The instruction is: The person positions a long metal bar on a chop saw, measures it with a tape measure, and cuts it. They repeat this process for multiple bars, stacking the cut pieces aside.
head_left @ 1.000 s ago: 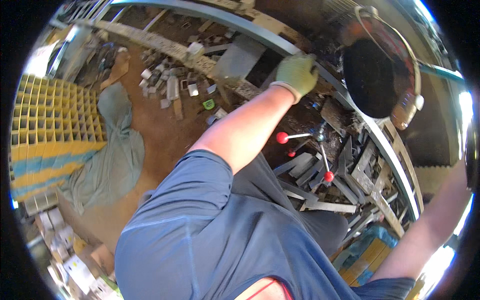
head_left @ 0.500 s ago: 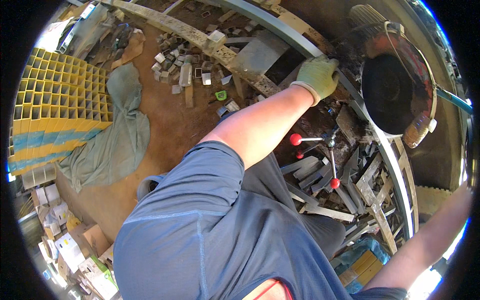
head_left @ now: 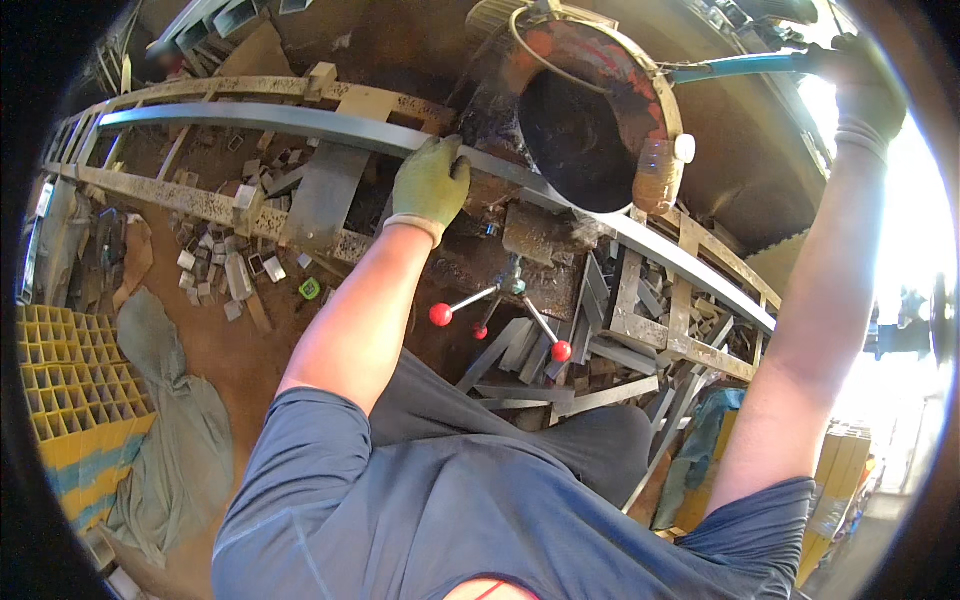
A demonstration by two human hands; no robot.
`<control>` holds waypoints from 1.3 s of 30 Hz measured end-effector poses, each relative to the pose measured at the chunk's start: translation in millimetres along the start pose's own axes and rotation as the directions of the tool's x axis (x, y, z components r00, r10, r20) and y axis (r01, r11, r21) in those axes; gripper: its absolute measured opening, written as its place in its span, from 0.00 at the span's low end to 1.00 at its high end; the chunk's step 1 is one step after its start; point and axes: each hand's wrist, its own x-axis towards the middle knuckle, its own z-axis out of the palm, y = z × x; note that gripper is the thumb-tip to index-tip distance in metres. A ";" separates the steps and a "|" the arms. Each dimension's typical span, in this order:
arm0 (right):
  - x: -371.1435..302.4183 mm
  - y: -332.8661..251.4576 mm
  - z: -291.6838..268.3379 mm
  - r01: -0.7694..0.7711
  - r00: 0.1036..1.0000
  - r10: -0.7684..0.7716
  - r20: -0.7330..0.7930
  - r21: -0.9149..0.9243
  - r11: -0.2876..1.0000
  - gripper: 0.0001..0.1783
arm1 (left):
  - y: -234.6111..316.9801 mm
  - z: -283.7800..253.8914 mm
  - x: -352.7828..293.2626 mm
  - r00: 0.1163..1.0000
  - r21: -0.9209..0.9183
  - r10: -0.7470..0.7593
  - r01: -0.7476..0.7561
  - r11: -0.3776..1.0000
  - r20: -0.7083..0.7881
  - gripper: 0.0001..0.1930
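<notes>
My left hand (head_left: 430, 188), in a pale green glove, is closed over a long grey metal tube (head_left: 290, 121) just left of the saw. The tube runs across the bench under the round dark blade side of a cut-off saw (head_left: 580, 140) with a worn reddish guard. At the upper right my right hand (head_left: 866, 98), gloved and partly in glare, grips the saw's blue handle (head_left: 740, 67). A clamp handle with red knobs (head_left: 512, 288) stands on the near side of the tube. A plastic bottle (head_left: 657, 178) with brown contents is strapped to the guard.
Slatted rails (head_left: 190, 200) support the tube on the left. Tube offcuts (head_left: 240, 275) and a green tape measure (head_left: 310, 289) lie on the floor. Metal strips (head_left: 600, 395) are heaped below the clamp. Yellow-wrapped tubes (head_left: 80, 370) and a grey-green cloth (head_left: 180, 420) occupy the lower left.
My view has turned to the right, so the saw and tube appear farther left. My right hand and the saw handle have come into view. My left hand stays on the tube.
</notes>
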 end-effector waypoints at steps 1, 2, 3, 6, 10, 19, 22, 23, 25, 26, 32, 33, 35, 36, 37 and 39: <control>-5.7 2.4 0.7 -0.042 0.999 0.044 -0.011 0.116 0.992 0.20 | -0.1 -0.8 -0.9 1.000 -0.011 -0.006 0.006 1.000 0.002 0.23; -8.3 1.1 0.3 -0.082 0.996 0.088 -0.021 0.214 0.973 0.20 | -2.8 0.0 -1.8 1.000 -0.001 0.003 -0.003 1.000 -0.019 0.22; -11.8 -0.8 1.5 -0.125 0.990 0.141 -0.025 0.319 0.940 0.19 | -5.0 0.9 -2.8 0.999 0.009 0.014 -0.013 1.000 -0.040 0.22; -17.2 -9.4 -3.0 -0.270 0.913 0.405 0.050 0.819 0.507 0.18 | 2.5 2.7 -1.1 1.000 0.053 0.000 -0.001 0.999 0.014 0.21; -11.1 -42.5 -16.8 -0.181 0.864 0.449 0.228 0.973 -0.145 0.19 | -23.6 13.1 -1.6 0.996 0.017 0.059 -0.058 0.998 -0.072 0.21; -22.5 -75.4 -25.5 -0.108 0.817 0.524 0.239 0.957 -0.269 0.14 | -10.8 19.1 -2.3 0.991 -0.014 0.081 -0.083 0.996 -0.109 0.20; -19.4 -68.1 -23.5 -0.101 0.812 0.536 0.232 0.960 -0.262 0.13 | -20.3 20.0 0.3 0.988 -0.027 0.102 -0.106 0.994 -0.118 0.21; -22.5 -68.0 -26.7 -0.105 0.809 0.544 0.224 0.965 -0.241 0.13 | -15.9 19.6 -0.2 0.991 -0.020 0.094 -0.097 0.995 -0.099 0.22; -25.5 -74.1 -29.8 -0.096 0.798 0.567 0.202 0.973 -0.212 0.14 | -12.6 17.8 -1.1 0.997 -0.008 0.057 -0.058 0.998 -0.057 0.22; -25.6 -79.8 -30.0 -0.080 0.791 0.582 0.189 0.975 -0.208 0.15 | -15.9 15.6 -1.7 0.996 -0.002 0.059 -0.059 0.998 -0.072 0.22; -30.7 -72.7 -31.5 -0.099 0.786 0.592 0.177 0.982 -0.163 0.15 | -13.0 14.2 -2.1 0.997 -0.017 0.056 -0.057 0.998 -0.049 0.21; -31.9 -71.7 -30.9 -0.097 0.792 0.584 0.178 0.981 -0.167 0.15 | -12.6 14.3 -2.3 0.995 -0.018 0.073 -0.074 0.997 -0.071 0.21; -30.3 -77.1 -31.6 -0.087 0.799 0.576 0.173 0.981 -0.174 0.14 | -16.8 14.7 -2.4 0.987 -0.016 0.103 -0.105 0.994 -0.120 0.21; -29.8 -79.7 -32.5 -0.082 0.800 0.577 0.168 0.982 -0.172 0.14 | -18.4 15.6 -2.7 0.985 -0.005 0.107 -0.108 0.994 -0.133 0.21; -29.7 -79.9 -32.2 -0.074 0.794 0.587 0.158 0.984 -0.164 0.14 | -18.1 16.1 -2.5 0.983 0.007 0.112 -0.112 0.994 -0.145 0.21; -30.1 -81.8 -30.5 -0.065 0.795 0.588 0.151 0.984 -0.164 0.13 | -19.5 15.7 -2.7 0.983 0.004 0.106 -0.107 0.994 -0.150 0.21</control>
